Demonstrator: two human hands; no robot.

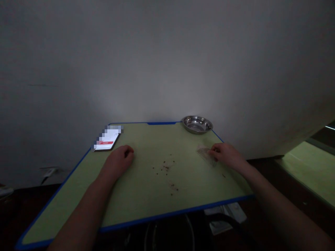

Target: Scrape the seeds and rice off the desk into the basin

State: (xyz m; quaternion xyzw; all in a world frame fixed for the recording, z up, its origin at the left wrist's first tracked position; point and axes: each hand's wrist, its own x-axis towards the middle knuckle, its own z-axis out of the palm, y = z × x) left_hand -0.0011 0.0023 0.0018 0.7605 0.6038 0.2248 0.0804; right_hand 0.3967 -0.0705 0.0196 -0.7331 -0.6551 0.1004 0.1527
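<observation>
Room runs between left hand (120, 159) and clear plastic piece (206, 157) (dark specks (167, 168) aside); a metal bowl (197, 126) blocks back right.

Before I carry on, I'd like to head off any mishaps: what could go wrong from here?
1. The small dark bits lie loose on the table; a careless sweep of the clear plastic piece in the right hand could scatter them.
2. The metal bowl sits at the far right corner, seemingly overlapping the edge, so a bump might dislodge it.
3. The smartphone lies near the left edge, close to the left hand, and might get knocked.
</observation>
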